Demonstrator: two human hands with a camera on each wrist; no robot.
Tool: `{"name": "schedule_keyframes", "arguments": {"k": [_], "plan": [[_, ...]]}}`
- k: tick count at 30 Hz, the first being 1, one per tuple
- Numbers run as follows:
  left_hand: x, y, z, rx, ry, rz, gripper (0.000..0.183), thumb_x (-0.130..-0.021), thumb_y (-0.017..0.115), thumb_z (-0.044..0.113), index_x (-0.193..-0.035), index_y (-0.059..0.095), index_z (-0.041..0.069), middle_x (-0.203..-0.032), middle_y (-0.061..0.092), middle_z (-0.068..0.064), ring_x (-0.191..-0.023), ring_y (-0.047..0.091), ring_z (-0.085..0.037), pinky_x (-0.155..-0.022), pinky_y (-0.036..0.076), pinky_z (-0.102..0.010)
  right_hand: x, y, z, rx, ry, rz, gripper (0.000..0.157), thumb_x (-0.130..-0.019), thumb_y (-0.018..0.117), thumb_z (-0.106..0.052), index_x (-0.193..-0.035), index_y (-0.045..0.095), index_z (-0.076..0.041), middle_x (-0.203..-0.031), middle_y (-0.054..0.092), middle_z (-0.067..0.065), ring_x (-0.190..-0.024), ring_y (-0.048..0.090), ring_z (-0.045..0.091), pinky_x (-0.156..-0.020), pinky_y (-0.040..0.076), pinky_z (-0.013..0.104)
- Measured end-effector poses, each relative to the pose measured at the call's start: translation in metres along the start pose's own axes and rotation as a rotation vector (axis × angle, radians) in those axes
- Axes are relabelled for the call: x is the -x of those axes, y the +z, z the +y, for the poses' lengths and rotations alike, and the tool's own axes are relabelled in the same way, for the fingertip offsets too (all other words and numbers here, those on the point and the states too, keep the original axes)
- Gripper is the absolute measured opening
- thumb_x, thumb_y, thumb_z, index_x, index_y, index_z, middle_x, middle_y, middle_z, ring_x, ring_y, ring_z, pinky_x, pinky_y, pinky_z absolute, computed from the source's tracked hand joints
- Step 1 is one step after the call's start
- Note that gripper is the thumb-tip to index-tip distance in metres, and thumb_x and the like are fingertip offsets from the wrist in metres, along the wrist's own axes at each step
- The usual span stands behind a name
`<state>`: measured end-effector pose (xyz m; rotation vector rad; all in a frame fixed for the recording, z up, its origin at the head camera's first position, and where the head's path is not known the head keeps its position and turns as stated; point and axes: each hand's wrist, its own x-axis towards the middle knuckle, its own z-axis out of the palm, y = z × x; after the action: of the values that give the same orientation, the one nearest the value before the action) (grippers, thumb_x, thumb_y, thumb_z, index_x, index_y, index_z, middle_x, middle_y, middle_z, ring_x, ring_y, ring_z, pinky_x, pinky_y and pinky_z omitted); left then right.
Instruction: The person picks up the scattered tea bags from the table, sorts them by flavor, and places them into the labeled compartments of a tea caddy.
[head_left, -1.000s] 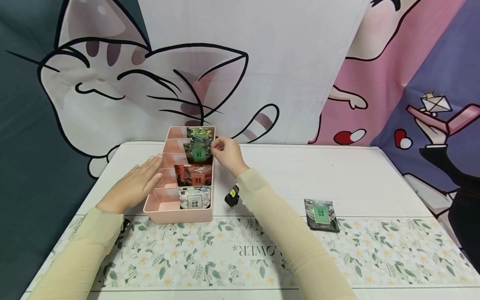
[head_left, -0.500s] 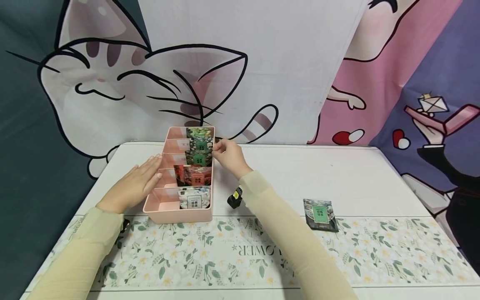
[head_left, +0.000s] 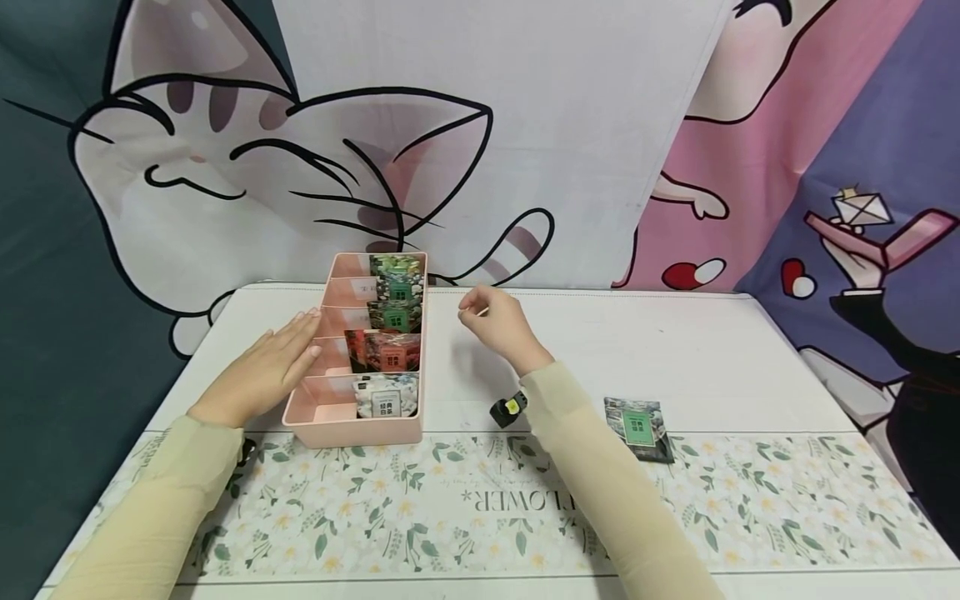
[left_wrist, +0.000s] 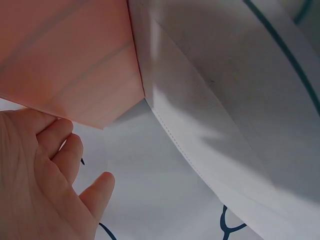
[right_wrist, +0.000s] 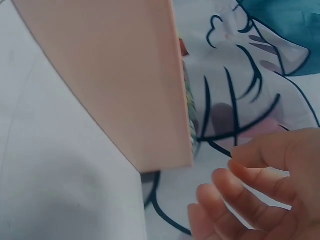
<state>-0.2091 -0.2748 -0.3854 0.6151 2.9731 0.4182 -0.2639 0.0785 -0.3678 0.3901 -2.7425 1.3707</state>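
A pink divided box (head_left: 352,432) stands at the left of the table, its compartments holding tea sachets. My left hand (head_left: 258,371) rests with straight fingers against the box's left side; in the left wrist view its fingertips lie along the pink wall (left_wrist: 75,65). My right hand (head_left: 504,327) hovers to the right of the box, holding nothing, its fingers loosely bent. Green sachets (head_left: 399,287) fill the back compartments, a red sachet (head_left: 390,354) sits in front of them, and a white sachet (head_left: 386,396) in the nearest one. In the right wrist view the box wall (right_wrist: 115,75) hides most sachets.
Another green sachet (head_left: 637,427) lies flat on the table (head_left: 570,358) to the right, near my right sleeve (head_left: 607,475). A flowered strip (head_left: 360,517) crosses the table's front. Behind the table hangs a cartoon cat backdrop (head_left: 600,150).
My right hand has let go of a green sachet, which now sits lower in the box, and has moved right, away from the rim. The left hand stays at the box's side.
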Motion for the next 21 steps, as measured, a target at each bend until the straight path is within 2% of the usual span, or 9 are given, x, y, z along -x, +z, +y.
{"name": "schedule_keyframes", "arguments": {"k": [7, 15, 21], "plan": [[-0.001, -0.001, 0.0, -0.007, 0.006, 0.006, 0.066, -0.111, 0.031, 0.04, -0.162, 0.013, 0.002, -0.167, 0.015, -0.02, -0.153, 0.013, -0.041, -0.12, 0.014, -0.065, 0.019, -0.025, 0.011, 0.069, 0.043, 0.021, 0.011, -0.095, 0.066, -0.016, -0.102, 0.068, -0.008, -0.091, 0.069, 0.007, -0.086, 0.068, 0.024, -0.07, 0.055, 0.034], [0.0, 0.0, -0.001, -0.003, 0.007, 0.007, 0.066, -0.111, 0.032, 0.039, -0.162, 0.014, 0.001, -0.167, 0.016, -0.021, -0.153, 0.014, -0.042, -0.12, 0.014, -0.065, 0.037, -0.051, 0.017, 0.117, 0.045, 0.022, 0.019, -0.096, 0.066, -0.018, -0.109, 0.069, -0.005, -0.095, 0.07, 0.009, -0.092, 0.068, 0.028, -0.077, 0.056, 0.04], [-0.001, 0.0, 0.0, -0.003, 0.007, 0.006, 0.065, -0.111, 0.031, 0.039, -0.162, 0.014, 0.001, -0.167, 0.015, -0.021, -0.153, 0.013, -0.042, -0.12, 0.015, -0.065, 0.049, -0.069, 0.023, 0.151, 0.048, -0.015, 0.023, -0.095, 0.067, -0.018, -0.114, 0.067, -0.005, -0.096, 0.071, 0.009, -0.09, 0.069, 0.028, -0.076, 0.056, 0.041]]}}
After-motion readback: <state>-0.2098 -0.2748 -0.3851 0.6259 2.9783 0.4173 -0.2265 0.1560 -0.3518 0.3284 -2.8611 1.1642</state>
